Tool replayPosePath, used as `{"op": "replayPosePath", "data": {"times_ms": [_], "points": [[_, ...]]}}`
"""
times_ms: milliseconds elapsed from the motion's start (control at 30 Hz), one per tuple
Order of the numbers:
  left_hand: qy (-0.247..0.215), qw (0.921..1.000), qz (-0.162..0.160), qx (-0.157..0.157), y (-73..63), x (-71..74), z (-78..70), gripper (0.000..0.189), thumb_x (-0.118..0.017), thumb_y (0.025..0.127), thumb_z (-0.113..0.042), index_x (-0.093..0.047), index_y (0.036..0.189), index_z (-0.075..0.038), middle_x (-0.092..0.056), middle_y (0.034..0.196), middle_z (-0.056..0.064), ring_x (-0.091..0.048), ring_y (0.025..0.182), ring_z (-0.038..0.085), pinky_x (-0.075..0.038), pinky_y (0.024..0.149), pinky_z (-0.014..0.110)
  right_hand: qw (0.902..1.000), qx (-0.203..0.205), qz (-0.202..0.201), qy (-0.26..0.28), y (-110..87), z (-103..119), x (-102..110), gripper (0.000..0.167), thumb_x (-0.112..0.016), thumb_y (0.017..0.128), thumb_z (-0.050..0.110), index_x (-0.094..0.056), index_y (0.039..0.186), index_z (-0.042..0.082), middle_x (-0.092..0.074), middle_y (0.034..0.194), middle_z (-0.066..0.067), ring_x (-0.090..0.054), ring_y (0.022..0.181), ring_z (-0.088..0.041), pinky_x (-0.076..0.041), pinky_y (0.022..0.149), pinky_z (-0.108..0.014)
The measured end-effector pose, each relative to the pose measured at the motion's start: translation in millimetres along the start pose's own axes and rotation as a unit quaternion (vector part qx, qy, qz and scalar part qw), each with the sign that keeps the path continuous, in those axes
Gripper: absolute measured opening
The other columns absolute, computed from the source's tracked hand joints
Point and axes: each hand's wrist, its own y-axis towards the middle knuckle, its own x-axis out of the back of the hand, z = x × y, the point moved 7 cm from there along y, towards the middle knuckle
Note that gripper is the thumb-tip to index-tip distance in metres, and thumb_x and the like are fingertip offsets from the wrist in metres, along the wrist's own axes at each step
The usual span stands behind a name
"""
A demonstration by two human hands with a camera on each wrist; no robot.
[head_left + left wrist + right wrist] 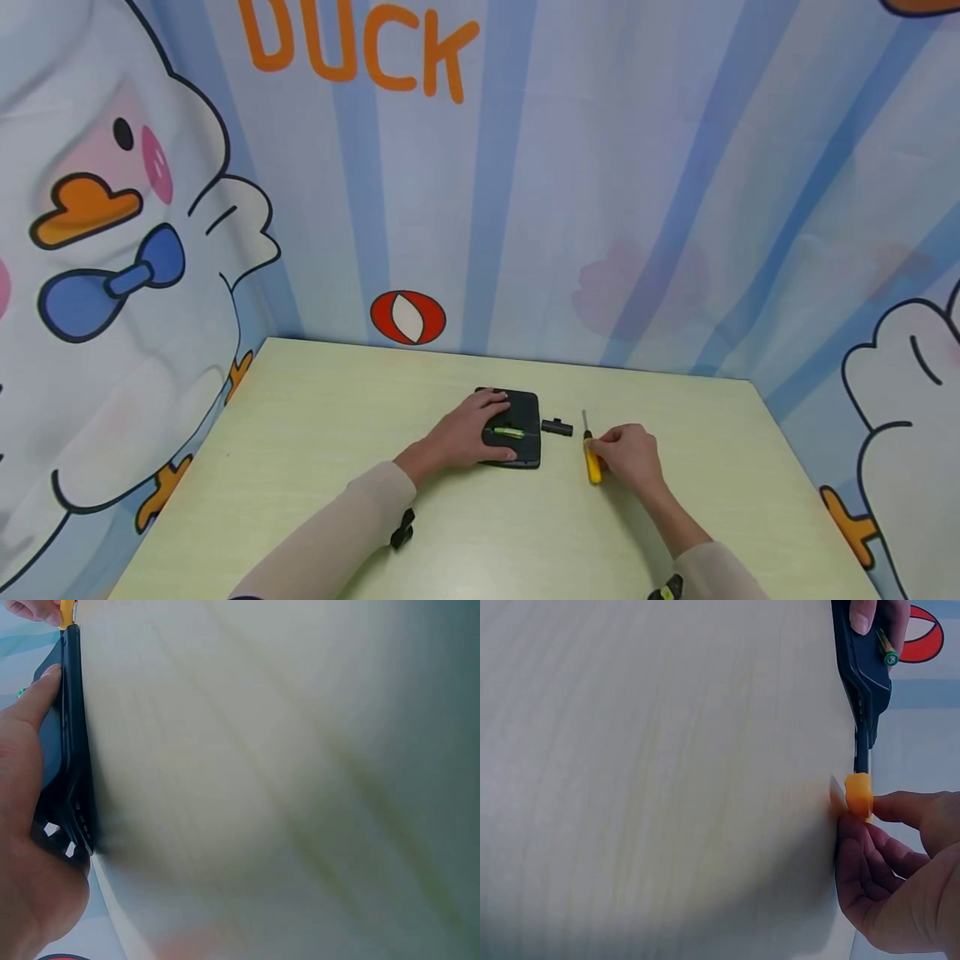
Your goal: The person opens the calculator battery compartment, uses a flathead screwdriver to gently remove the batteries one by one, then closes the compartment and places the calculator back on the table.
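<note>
The grip of the right hand (632, 452) is narrow, pinching the yellow handle of a screwdriver (593, 467) between thumb and fingers. The screwdriver is located above or on the right part of the counter (300, 442), its thin metal shaft directed toward the rear wall; contact between handle and counter cannot be determined. The grip of the left hand (472, 431) is wide, with the fingers extended across the top face of a black rectangular device (527, 412) and the thumb lying along its near edge. The device rests on the counter to the left of the screwdriver. A green battery (508, 432) lies in the slot of the device, between the thumb and the fingers of the left hand; in the right wrist view its green end is exposed, and full seating cannot be confirmed. A small black cover piece (557, 427) with a raised tab is positioned on the counter between device and screwdriver, just beside the device. Both forearms are in beige sleeves (330, 533), and a black wrist unit (402, 530) is visible at the left one. Beyond the counter hangs a blue-and-white striped backdrop (660, 167) printed with orange "DUCK" lettering (392, 48), a red-and-white ball (408, 317) and, at left, a white duck (142, 392) with a blue bow tie.
</note>
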Motion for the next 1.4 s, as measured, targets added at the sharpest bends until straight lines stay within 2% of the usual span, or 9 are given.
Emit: {"op": "replayPosePath", "data": {"times_ms": [633, 833, 967, 1200, 1400], "points": [[-0.002, 1.0000, -0.004, -0.001, 0.1, 1.4, -1.1, 0.091, -0.076, 0.091, -0.064, -0.046, 0.162, -0.015, -0.035, 0.170, 0.003, -0.025, 0.160, 0.028, -0.037, 0.122, 0.050, 0.9998, 0.014, 0.008, 0.006, 1.9, -2, 1, 0.023, -0.079, 0.094, 0.020, -0.079, 0.087, -0.002, -0.069, 0.066, -0.004, -0.062, 0.060, -0.017, -0.051, 0.056, -0.028], [0.006, 1.0000, -0.003, 0.001, 0.4, 1.0, -1.2, 0.091, -0.075, 0.091, -0.063, -0.045, 0.162, -0.015, -0.035, 0.170, 0.003, -0.025, 0.160, 0.028, -0.036, 0.122, 0.049, 0.9997, 0.004, 0.005, 0.026, 0.6, -3, 2, 0.024, -0.080, 0.094, 0.020, -0.078, 0.090, -0.003, -0.071, 0.071, -0.006, -0.066, 0.062, -0.018, -0.055, 0.058, -0.028], [0.008, 1.0000, 0.002, 0.004, -0.9, 1.2, -2.8, 0.091, -0.075, 0.092, -0.064, -0.045, 0.162, -0.014, -0.035, 0.170, 0.004, -0.026, 0.160, 0.028, -0.036, 0.122, 0.049, 0.9990, 0.008, 0.001, 0.043, -0.4, -4, 3, 0.023, -0.079, 0.095, 0.019, -0.079, 0.097, -0.004, -0.074, 0.080, -0.007, -0.068, 0.067, -0.018, -0.057, 0.061, -0.028], [0.004, 1.0000, 0.003, 0.006, -1.5, 2.0, -3.2, 0.091, -0.075, 0.091, -0.064, -0.046, 0.162, -0.015, -0.034, 0.170, 0.004, -0.026, 0.159, 0.028, -0.037, 0.121, 0.050, 0.9968, 0.067, -0.020, 0.038, -2.4, 3, 12, 0.024, -0.078, 0.095, 0.020, -0.078, 0.108, -0.001, -0.075, 0.094, -0.008, -0.068, 0.083, -0.021, -0.054, 0.070, -0.030], [0.001, 1.0000, -0.002, 0.002, -1.2, 3.3, -2.5, 0.090, -0.076, 0.091, -0.063, -0.047, 0.161, -0.015, -0.035, 0.170, 0.004, -0.027, 0.159, 0.029, -0.038, 0.121, 0.050, 0.9931, 0.107, -0.011, 0.047, -4.9, 16, 11, 0.026, -0.079, 0.096, 0.018, -0.077, 0.113, -0.001, -0.075, 0.098, -0.007, -0.069, 0.090, -0.023, -0.056, 0.077, -0.029]]}}
